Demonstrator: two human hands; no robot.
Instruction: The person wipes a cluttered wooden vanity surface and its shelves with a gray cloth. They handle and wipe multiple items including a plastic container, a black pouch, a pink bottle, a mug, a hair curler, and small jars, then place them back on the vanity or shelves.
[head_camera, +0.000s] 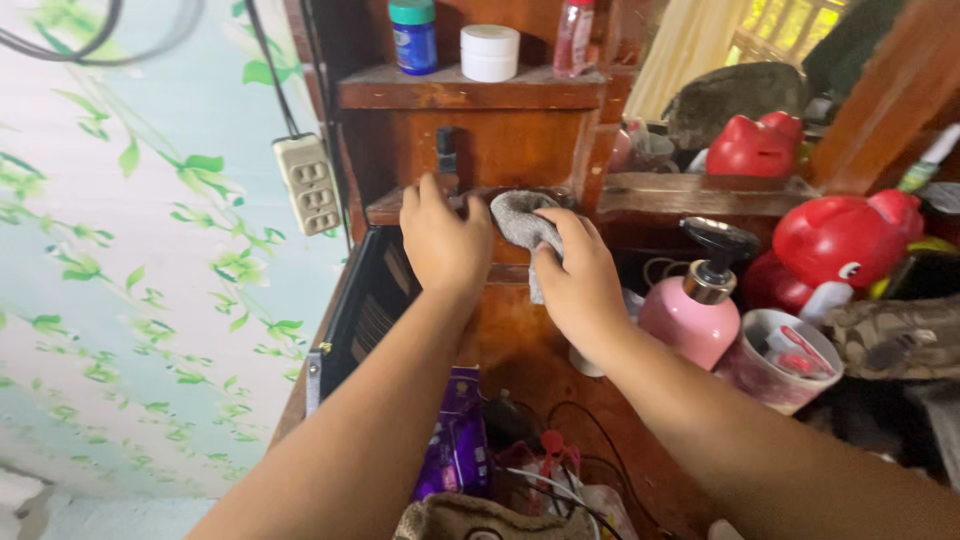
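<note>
R hand (580, 275) grips grey cloth (520, 220) at shelf edge (390, 208).

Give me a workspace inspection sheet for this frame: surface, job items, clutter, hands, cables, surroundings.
Surface: dark wooden dresser shelf, worn.
Job's things: grey cloth bunched on the shelf edge.
Clutter: pink pump bottle, two red piggy banks, cup, purple packet, white jar, blue jar.
Grippers: right hand grips the cloth; left hand rests on the shelf, holding nothing visible.
Cables: black cords to a wall power strip; tangled wires low down.
Surroundings: leaf-patterned wall.
</note>
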